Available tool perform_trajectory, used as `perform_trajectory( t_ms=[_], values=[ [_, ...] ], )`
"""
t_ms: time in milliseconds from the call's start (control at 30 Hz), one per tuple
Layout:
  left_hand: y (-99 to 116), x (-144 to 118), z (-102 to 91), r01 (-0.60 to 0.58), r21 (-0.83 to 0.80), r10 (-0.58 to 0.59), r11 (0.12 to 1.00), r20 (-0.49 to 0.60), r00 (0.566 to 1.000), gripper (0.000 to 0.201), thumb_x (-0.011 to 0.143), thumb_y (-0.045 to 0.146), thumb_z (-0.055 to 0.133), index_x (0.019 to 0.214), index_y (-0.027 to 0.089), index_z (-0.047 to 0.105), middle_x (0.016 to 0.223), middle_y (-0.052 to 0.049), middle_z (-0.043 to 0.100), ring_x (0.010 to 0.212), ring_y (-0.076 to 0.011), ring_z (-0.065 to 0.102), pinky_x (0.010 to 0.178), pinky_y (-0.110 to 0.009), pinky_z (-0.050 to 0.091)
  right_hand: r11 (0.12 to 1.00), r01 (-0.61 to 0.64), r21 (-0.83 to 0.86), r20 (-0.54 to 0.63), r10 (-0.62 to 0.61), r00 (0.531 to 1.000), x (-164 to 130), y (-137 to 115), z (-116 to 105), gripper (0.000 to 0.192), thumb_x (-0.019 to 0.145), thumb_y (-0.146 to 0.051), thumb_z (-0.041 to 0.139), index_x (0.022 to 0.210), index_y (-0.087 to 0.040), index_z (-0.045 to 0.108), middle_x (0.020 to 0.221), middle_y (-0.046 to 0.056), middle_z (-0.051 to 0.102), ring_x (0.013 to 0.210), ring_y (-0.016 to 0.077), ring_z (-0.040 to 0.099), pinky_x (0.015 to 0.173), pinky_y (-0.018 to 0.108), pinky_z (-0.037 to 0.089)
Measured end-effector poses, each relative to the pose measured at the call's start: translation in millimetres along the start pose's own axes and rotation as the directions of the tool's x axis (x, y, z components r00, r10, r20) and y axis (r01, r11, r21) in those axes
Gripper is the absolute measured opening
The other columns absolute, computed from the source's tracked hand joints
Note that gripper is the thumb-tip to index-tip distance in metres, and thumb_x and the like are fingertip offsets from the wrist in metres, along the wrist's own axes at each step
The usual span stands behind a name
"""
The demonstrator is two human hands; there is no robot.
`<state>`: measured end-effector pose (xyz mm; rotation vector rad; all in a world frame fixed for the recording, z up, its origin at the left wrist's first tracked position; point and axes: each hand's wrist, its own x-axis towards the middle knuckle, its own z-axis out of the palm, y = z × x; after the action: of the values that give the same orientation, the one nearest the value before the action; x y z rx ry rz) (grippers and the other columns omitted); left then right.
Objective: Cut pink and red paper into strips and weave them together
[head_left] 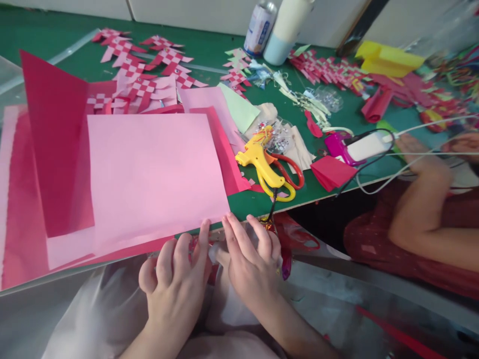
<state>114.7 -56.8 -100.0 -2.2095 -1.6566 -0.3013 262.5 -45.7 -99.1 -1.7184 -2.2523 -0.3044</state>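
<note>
A light pink sheet of paper [153, 164] lies over darker pink sheets, its near edge at the table's front. My left hand [174, 279] has its index fingertip on that near edge; its other fingers are bent and apart, and its thumb is hidden. Beside it, the fingers of my right hand [252, 264] are stretched out, with two fingertips at the sheet's near right corner and the thumb below the table edge. Neither hand visibly grips the paper. A folded dark pink sheet [58, 149] stands up on the left.
A yellow glue gun [262, 159] and red-handled scissors [297, 172] lie right of the paper. Woven paper fish [142, 87], a can [259, 30] and a bottle [286, 32] are farther back. White cables [419, 132] cross toward another person's arm [422, 204] at right.
</note>
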Motion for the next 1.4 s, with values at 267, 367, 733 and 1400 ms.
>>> perform_trajectory(
  t_ms=[267, 367, 733, 1400],
  values=[
    [-7.7, -9.7, -4.0, 0.122, -0.020, -0.119, 0.992, 0.085, 0.989, 0.058, 0.085, 0.029, 0.056, 0.141, 0.027, 0.042, 0.109, -0.010, 0.058, 0.101, -0.0263, 0.047, 0.086, -0.041, 0.036, 1.000, -0.019, -0.005, 0.046, 0.019, 0.999, -4.5, -2.4, 1.2, 0.045, 0.091, -0.018, 0.047, 0.137, -0.020, 0.049, 0.136, 0.000, 0.055, 0.123, 0.0274, 0.041, 0.102, 0.048, 0.025],
    [-13.2, -13.5, -5.3, 0.143, -0.034, -0.139, 0.989, 0.091, 0.986, 0.059, 0.085, 0.029, 0.055, 0.142, 0.025, 0.041, 0.107, -0.011, 0.057, 0.101, -0.0278, 0.045, 0.085, -0.042, 0.036, 1.000, -0.020, -0.024, 0.058, 0.021, 0.998, -4.1, -4.1, 0.2, 0.045, 0.092, -0.016, 0.045, 0.136, -0.019, 0.050, 0.136, 0.000, 0.055, 0.123, 0.0273, 0.041, 0.100, 0.046, 0.026],
    [-37.0, -22.4, -11.1, 0.200, -0.048, -0.196, 0.979, 0.075, 0.978, 0.060, 0.084, 0.029, 0.057, 0.141, 0.028, 0.041, 0.106, -0.012, 0.051, 0.101, -0.0294, 0.045, 0.083, -0.043, 0.038, 0.998, -0.023, -0.064, 0.052, 0.026, 0.998, -2.0, -8.1, -1.2, 0.046, 0.089, -0.011, 0.045, 0.133, -0.019, 0.053, 0.133, 0.003, 0.058, 0.123, 0.0266, 0.042, 0.098, 0.043, 0.027],
    [-61.4, -42.9, -18.3, 0.394, -0.055, -0.385, 0.917, 0.129, 0.914, 0.053, 0.086, 0.029, 0.051, 0.139, 0.026, 0.046, 0.098, -0.010, 0.052, 0.098, -0.0278, 0.042, 0.085, -0.042, 0.032, 0.989, -0.002, -0.147, 0.054, 0.010, 0.998, 0.3, -16.5, -4.2, 0.045, 0.088, -0.009, 0.045, 0.131, -0.016, 0.055, 0.131, 0.006, 0.059, 0.122, 0.0261, 0.046, 0.096, 0.042, 0.029]
  ],
)
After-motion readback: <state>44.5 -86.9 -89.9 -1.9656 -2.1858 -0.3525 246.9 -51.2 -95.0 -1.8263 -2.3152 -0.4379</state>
